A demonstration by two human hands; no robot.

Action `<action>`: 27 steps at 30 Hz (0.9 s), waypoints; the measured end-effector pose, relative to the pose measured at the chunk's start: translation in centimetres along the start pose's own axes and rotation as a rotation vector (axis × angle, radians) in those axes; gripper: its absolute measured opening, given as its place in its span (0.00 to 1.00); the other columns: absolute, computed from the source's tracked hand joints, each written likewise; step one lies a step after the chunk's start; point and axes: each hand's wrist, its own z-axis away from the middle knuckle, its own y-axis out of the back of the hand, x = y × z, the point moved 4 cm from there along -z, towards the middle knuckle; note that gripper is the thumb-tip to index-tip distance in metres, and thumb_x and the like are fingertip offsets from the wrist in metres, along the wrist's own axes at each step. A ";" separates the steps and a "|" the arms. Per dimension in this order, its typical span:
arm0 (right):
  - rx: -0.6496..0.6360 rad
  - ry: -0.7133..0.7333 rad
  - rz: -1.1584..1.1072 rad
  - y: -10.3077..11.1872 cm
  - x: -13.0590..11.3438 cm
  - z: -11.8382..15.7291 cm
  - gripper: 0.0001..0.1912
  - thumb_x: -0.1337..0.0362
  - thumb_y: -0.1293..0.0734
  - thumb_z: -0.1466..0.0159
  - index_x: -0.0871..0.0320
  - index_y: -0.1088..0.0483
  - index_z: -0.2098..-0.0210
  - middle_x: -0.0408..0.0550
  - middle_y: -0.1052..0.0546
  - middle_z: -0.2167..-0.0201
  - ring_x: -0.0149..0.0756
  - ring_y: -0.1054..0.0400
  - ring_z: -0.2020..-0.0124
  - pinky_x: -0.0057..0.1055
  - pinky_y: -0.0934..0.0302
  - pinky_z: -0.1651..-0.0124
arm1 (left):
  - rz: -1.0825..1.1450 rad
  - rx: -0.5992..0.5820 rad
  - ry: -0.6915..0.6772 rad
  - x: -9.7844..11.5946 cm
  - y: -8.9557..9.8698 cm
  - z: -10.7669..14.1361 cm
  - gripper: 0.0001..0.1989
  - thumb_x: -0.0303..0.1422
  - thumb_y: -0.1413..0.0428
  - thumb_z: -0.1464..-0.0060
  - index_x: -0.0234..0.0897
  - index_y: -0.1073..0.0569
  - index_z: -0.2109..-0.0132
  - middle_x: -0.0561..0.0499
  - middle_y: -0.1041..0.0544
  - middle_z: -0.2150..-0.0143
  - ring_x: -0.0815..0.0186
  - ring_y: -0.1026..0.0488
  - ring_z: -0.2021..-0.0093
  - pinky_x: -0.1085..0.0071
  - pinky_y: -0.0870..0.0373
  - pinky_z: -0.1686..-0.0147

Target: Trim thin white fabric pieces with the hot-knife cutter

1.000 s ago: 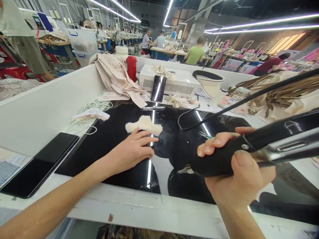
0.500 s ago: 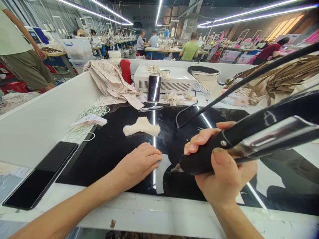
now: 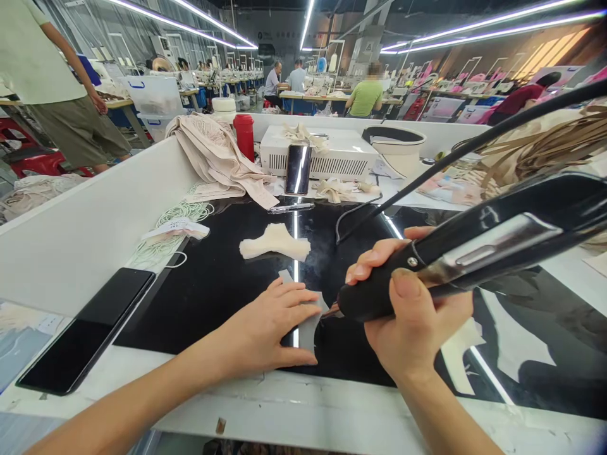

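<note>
Phone point(image 3: 88, 332) and pale cord point(image 3: 174, 215) lie left of the left hand point(image 3: 272, 325).

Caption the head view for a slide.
Left hand on a grey piece, right hand gripping a black tool, tip near the piece's edge.

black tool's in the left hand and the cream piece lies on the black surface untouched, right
It's the wrong hand: the head view shows the black tool in the right hand. The cream piece does lie untouched on the black surface.

Both hands point(image 3: 270, 322) point(image 3: 417, 332) are bare, with slim fingers point(image 3: 303, 312) and uncovered forearms point(image 3: 137, 407).
</note>
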 end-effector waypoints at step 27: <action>-0.049 -0.110 -0.059 -0.8 -0.9 1.3 0.19 0.61 0.23 0.41 0.52 0.28 0.52 0.39 0.25 0.70 0.33 0.29 0.74 0.32 0.32 0.71 | 0.019 0.024 -0.012 0.2 0.2 0.3 0.37 0.46 0.29 0.45 0.48 0.30 0.31 0.47 0.30 0.28 0.47 0.40 0.26 0.41 0.55 0.25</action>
